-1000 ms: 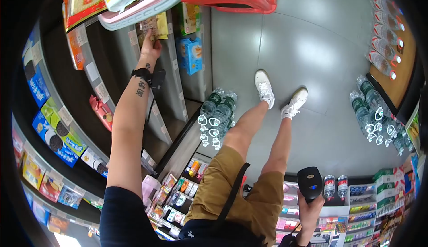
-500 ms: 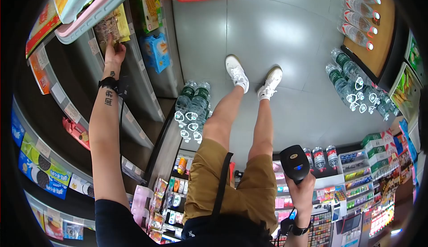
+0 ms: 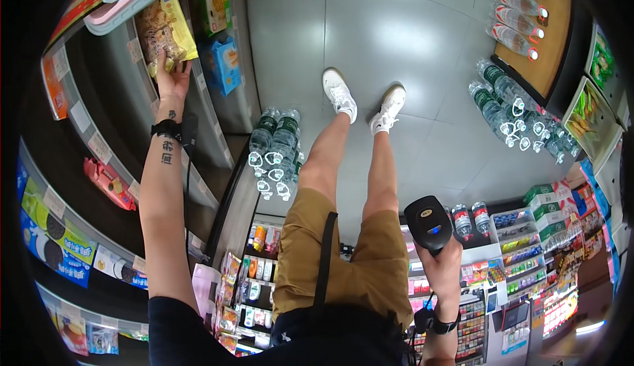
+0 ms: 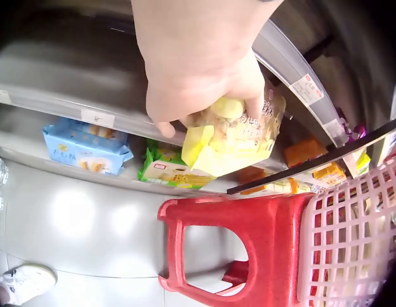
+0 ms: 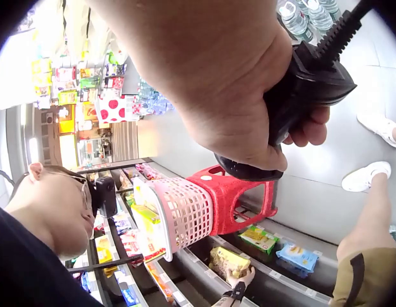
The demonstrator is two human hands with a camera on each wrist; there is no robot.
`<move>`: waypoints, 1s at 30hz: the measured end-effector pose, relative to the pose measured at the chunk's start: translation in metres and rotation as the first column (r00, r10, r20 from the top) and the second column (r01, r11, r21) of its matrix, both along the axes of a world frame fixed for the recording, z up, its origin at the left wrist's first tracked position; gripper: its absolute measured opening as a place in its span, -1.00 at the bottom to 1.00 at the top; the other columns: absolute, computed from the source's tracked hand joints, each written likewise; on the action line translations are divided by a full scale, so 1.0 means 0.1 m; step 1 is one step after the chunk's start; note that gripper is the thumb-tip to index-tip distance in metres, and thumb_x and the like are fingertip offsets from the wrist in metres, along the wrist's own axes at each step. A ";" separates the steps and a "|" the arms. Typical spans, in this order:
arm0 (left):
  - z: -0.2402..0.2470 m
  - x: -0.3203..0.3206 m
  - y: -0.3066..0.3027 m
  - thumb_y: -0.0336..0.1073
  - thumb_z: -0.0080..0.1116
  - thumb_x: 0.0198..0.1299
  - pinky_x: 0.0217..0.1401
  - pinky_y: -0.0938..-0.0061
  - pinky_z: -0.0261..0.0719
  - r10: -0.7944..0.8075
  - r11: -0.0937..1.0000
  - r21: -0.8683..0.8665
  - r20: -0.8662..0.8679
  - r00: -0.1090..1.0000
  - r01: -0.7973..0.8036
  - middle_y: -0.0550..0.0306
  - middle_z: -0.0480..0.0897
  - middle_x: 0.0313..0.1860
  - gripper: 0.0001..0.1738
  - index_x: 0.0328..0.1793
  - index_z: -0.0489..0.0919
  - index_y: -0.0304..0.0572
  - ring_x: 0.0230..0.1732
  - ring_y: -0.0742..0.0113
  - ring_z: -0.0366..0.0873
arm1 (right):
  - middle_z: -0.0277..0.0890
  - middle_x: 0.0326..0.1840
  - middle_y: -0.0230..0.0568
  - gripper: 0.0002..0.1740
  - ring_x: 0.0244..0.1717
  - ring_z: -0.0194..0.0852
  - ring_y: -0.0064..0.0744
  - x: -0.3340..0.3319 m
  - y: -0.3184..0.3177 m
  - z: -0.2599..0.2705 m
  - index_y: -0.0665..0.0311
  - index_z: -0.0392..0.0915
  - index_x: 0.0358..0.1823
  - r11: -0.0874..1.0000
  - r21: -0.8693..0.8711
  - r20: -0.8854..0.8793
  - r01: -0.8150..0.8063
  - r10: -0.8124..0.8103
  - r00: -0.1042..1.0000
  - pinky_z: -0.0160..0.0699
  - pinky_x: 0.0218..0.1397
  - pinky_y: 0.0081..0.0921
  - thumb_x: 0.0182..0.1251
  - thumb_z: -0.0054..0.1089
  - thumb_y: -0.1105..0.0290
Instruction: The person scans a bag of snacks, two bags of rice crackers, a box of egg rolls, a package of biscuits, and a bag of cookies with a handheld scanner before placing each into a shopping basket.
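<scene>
While our right hand (image 3: 442,267) curls its fingers around the handle of one black scanner (image 3: 429,224), smooth plastic with a rounded head, our left hand (image 3: 173,85) reaches out to one yellow packet (image 3: 162,26). Our left thumb lies on its front, and the hand grips its near end; the fingertips behind it we cannot make out.

We see the packet at a dark shelf (image 3: 221,105) with pale edge strips. Its film is shiny and crinkled, bright yellow at the ends, with lumpy brown pieces and dark print in the middle. Just beside it are one green packet (image 3: 216,9) and one blue packet (image 3: 224,65), both boxy.

Near the yellow packet we have one pink basket (image 4: 351,236), its wall a grid of squarish holes, next to one red stool (image 4: 268,243) of molded plastic with large openings.

Farther off, our two white shoes (image 3: 339,95) stand on smooth gray floor tiles (image 3: 396,29), between two groups of clear ribbed bottles (image 3: 284,131) with green labels.
</scene>
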State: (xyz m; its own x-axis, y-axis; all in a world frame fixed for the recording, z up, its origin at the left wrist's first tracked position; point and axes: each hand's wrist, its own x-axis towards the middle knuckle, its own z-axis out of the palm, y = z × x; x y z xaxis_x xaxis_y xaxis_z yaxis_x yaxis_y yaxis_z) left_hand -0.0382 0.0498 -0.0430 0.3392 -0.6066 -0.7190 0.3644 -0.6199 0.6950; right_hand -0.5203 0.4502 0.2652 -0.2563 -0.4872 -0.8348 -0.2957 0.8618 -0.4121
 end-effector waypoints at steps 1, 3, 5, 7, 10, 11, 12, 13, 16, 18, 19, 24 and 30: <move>0.03 -0.01 0.06 -0.06 0.41 0.30 0.61 0.00 0.21 0.002 1.000 0.010 -0.002 1.000 -0.002 0.11 0.53 0.36 -0.35 0.45 0.45 -0.04 0.40 0.16 0.47 | 0.65 -0.32 0.14 -0.71 -0.32 0.70 0.15 0.00 0.02 0.03 0.47 0.54 -0.08 1.000 -0.004 0.000 -0.003 0.003 1.000 0.63 -0.21 -0.24 0.15 0.36 0.62; 0.07 -0.02 0.18 -0.06 0.39 0.32 0.62 -0.03 0.21 0.058 0.998 0.015 -0.045 0.997 -0.058 0.08 0.55 0.33 -0.38 0.41 0.48 -0.11 0.40 0.12 0.48 | 0.66 -0.28 0.17 -0.68 -0.26 0.70 0.19 0.00 0.05 0.05 0.47 0.54 -0.07 0.999 -0.011 0.006 -0.040 0.040 0.999 0.65 -0.17 -0.22 0.14 0.36 0.62; 0.21 -0.11 0.32 -0.10 0.40 0.32 0.60 -0.05 0.31 0.120 0.993 0.005 -0.148 0.982 -0.121 0.00 0.57 0.31 -0.38 0.39 0.47 -0.23 0.40 0.01 0.47 | 0.66 -0.27 0.18 -0.68 -0.24 0.70 0.21 0.00 0.07 0.10 0.47 0.54 -0.06 0.999 -0.019 -0.002 -0.047 0.047 0.999 0.65 -0.15 -0.22 0.13 0.35 0.62; 0.24 -0.14 0.48 -0.13 0.40 0.32 0.61 -0.08 0.34 0.172 0.984 -0.006 -0.266 0.948 -0.180 -0.07 0.55 0.33 -0.37 0.38 0.46 -0.30 0.42 -0.05 0.46 | 0.65 -0.26 0.18 -0.67 -0.23 0.69 0.23 0.00 0.05 0.14 0.47 0.54 -0.05 0.998 -0.032 -0.007 -0.056 0.056 0.998 0.65 -0.13 -0.21 0.13 0.34 0.63; 0.31 -0.21 0.75 -0.14 0.39 0.33 0.61 -0.10 0.34 0.224 0.971 0.001 -0.337 0.914 -0.238 -0.13 0.50 0.36 -0.36 0.40 0.43 -0.34 0.44 -0.09 0.45 | 0.64 -0.25 0.20 -0.66 -0.22 0.68 0.25 -0.01 0.01 0.19 0.47 0.54 -0.04 0.998 -0.059 0.000 -0.034 0.034 0.999 0.65 -0.12 -0.20 0.12 0.32 0.63; 0.33 -0.22 0.86 -0.14 0.39 0.32 0.60 -0.09 0.35 0.269 0.960 0.017 -0.347 0.898 -0.281 -0.13 0.49 0.36 -0.34 0.42 0.42 -0.33 0.44 -0.09 0.44 | 0.64 -0.26 0.20 -0.66 -0.22 0.67 0.25 -0.03 0.03 0.20 0.48 0.54 -0.04 0.998 -0.040 0.010 -0.046 0.046 0.999 0.65 -0.11 -0.19 0.12 0.31 0.63; 0.37 -0.27 0.96 -0.14 0.39 0.32 0.60 -0.09 0.36 0.314 0.946 0.034 -0.357 0.880 -0.323 -0.12 0.49 0.37 -0.33 0.43 0.41 -0.32 0.44 -0.09 0.44 | 0.64 -0.26 0.20 -0.65 -0.23 0.67 0.26 -0.06 0.05 0.21 0.48 0.54 -0.03 0.998 -0.022 0.019 -0.057 0.058 0.998 0.65 -0.11 -0.19 0.11 0.31 0.63; 0.42 -0.31 1.09 -0.14 0.39 0.31 0.58 -0.07 0.38 0.342 0.938 0.070 -0.367 0.865 -0.341 -0.11 0.47 0.37 -0.31 0.45 0.39 -0.30 0.43 -0.08 0.45 | 0.64 -0.26 0.20 -0.64 -0.24 0.67 0.26 -0.07 0.08 0.21 0.48 0.53 -0.03 0.996 -0.019 0.016 -0.082 0.082 0.996 0.65 -0.12 -0.20 0.09 0.31 0.62; 0.49 -0.37 1.55 -0.12 0.38 0.32 0.57 -0.06 0.39 0.320 0.946 0.167 -0.368 0.873 -0.276 -0.09 0.43 0.39 -0.31 0.46 0.38 -0.26 0.45 -0.11 0.41 | 0.63 -0.27 0.21 -0.64 -0.24 0.66 0.26 -0.13 0.14 0.23 0.48 0.53 -0.04 0.995 -0.013 0.034 -0.097 0.098 0.995 0.64 -0.13 -0.18 0.09 0.30 0.62; 0.71 -0.62 1.88 -0.10 0.32 0.37 0.56 -0.10 0.37 0.274 0.960 0.153 -0.339 0.900 -0.235 -0.08 0.45 0.38 -0.32 0.49 0.35 -0.24 0.43 -0.11 0.43 | 0.63 -0.27 0.22 -0.65 -0.23 0.65 0.28 -0.18 0.16 0.25 0.48 0.53 -0.03 0.991 -0.029 0.026 -0.132 0.133 0.991 0.64 -0.13 -0.17 0.10 0.30 0.62; 0.76 -0.69 2.06 -0.10 0.30 0.39 0.56 -0.09 0.36 0.280 0.957 0.176 -0.361 0.890 -0.230 -0.08 0.47 0.38 -0.33 0.49 0.35 -0.23 0.42 -0.09 0.44 | 0.63 -0.27 0.22 -0.65 -0.23 0.64 0.31 -0.22 0.17 0.26 0.48 0.52 -0.03 0.985 -0.046 0.019 -0.166 0.167 0.986 0.64 -0.14 -0.16 0.11 0.30 0.61; 1.16 -0.95 3.02 -0.10 0.22 0.44 0.55 -0.02 0.39 0.294 0.938 0.304 -0.441 0.848 -0.167 -0.07 0.51 0.42 -0.39 0.50 0.37 -0.20 0.45 -0.03 0.45 | 0.63 -0.25 0.23 -0.65 -0.17 0.64 0.36 -0.34 0.20 0.36 0.47 0.53 -0.02 0.985 -0.079 0.020 -0.156 0.158 0.987 0.64 -0.12 -0.14 0.13 0.30 0.60; 2.38 -1.77 3.53 -0.17 0.21 0.44 0.42 0.06 0.55 0.276 0.936 0.326 -0.447 0.851 -0.132 -0.02 0.56 0.40 -0.39 0.54 0.34 -0.17 0.34 0.02 0.57 | 0.64 -0.24 0.25 -0.60 -0.14 0.63 0.36 -0.40 0.01 0.88 0.45 0.51 0.04 0.942 -0.253 -0.036 -0.222 0.220 0.975 0.64 -0.09 -0.11 0.14 0.33 0.56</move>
State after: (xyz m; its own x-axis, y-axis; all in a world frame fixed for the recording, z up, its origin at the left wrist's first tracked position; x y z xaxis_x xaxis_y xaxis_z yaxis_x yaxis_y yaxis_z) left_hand -0.2157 0.4031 0.1953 0.0034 -0.3174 -0.9483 0.7455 -0.6312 0.2139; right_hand -0.5599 0.4515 0.3535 -0.1233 -0.7277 -0.6748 -0.4704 0.6416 -0.6059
